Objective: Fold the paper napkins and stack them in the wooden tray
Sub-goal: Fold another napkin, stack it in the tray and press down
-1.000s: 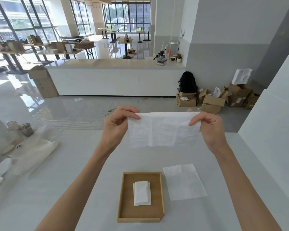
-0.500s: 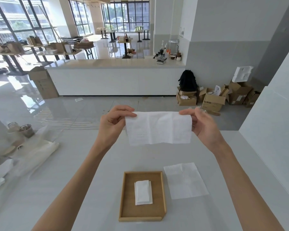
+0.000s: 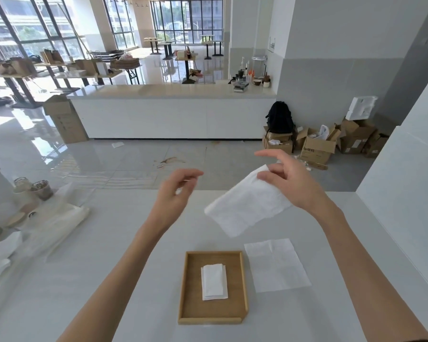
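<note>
A white paper napkin [image 3: 245, 206], folded in half, hangs tilted in the air above the table. My right hand [image 3: 286, 181] pinches its upper right corner. My left hand [image 3: 174, 193] is to the left of the napkin, apart from it, fingers loosely curled and holding nothing. Below, a wooden tray [image 3: 190, 287] lies on the white table with a small stack of folded napkins [image 3: 214, 281] in its middle. An unfolded napkin [image 3: 276, 264] lies flat just right of the tray.
Clear plastic wrapping and white napkins [image 3: 47, 223] lie at the table's left side, with cups and a jar [image 3: 41, 190] behind them. A white wall panel [image 3: 405, 206] borders the table on the right. Beyond the far edge is open floor.
My left hand has let go of the napkin's left corner and drawn slightly away. The napkin now hangs slanted from my right hand alone, its free end dropped down-left.
</note>
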